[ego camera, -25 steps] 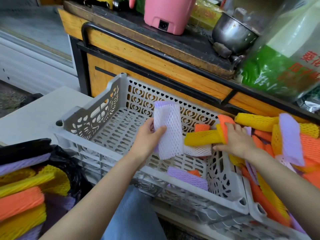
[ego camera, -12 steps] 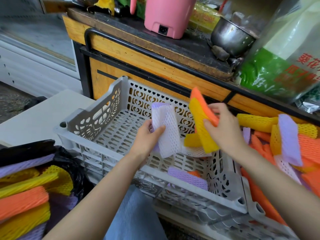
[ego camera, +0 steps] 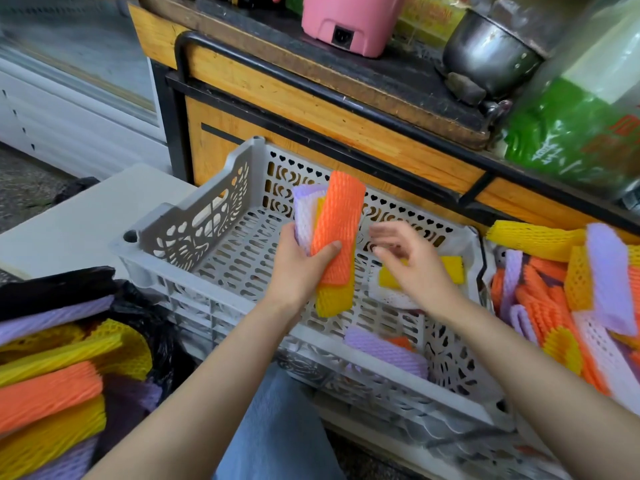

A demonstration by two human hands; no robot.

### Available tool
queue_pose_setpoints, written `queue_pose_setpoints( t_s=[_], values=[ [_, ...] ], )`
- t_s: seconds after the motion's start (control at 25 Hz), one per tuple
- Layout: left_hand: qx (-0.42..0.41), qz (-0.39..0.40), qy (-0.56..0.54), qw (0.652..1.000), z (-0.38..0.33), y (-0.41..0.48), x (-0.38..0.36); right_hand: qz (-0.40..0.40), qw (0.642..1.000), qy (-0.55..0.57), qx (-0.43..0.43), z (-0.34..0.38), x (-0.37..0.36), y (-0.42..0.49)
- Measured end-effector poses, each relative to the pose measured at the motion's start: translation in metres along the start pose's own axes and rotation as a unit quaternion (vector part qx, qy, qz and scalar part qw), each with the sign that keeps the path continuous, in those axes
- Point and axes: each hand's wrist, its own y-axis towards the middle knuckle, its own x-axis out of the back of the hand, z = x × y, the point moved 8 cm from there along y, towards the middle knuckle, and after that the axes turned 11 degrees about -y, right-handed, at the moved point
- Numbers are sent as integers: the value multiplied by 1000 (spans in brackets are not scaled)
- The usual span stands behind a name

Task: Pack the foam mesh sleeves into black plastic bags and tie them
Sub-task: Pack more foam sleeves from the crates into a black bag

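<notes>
The orange and yellow sleeves carried by the right grip [ego camera: 412,268] half a second earlier had joined the white one. The sleeve stack [ego camera: 337,230] was pinched in the left grip [ego camera: 304,261] above the grey crate [ego camera: 194,223]. The right grip hung spread, empty. The stack's long axis ran 6 to 12 o'clock, its top leaning toward 1. It probably still had to go to the black bag [ego camera: 145,306] at 8 o'clock.

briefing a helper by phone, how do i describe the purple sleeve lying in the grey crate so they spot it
Find the grey crate below the wooden counter. Against its near wall, toward the right, lies the purple sleeve. It is the only purple one on the crate floor; the yellow sleeve lies farther back.
</notes>
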Motion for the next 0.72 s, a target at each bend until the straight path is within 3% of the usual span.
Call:
queue_pose_setpoints(
  t_s=[0.12,0.2,0.32,0.48,0.56,0.72],
  values=[
    [-1,-6,-17,1000,-1,0,1,21,970,-231,-77,-78,7,13],
    [2,-8,-19,1000,1,1,2,89,920,-357,-136,-127,7,12],
    [7,-4,-19,1000,2,1,2,127,849,-494,-138,-150,9,10],
    [14,-5,-33,999,5,3,3,21,917,-389,-86,-114,14,19],
    [17,-6,-35,999,6,3,3,26,923,-381,-56,-103,2,20],
    [16,-1,-27,1000,6,2,2,277,875,-380,-114,-140,-59,1]
  ],
)
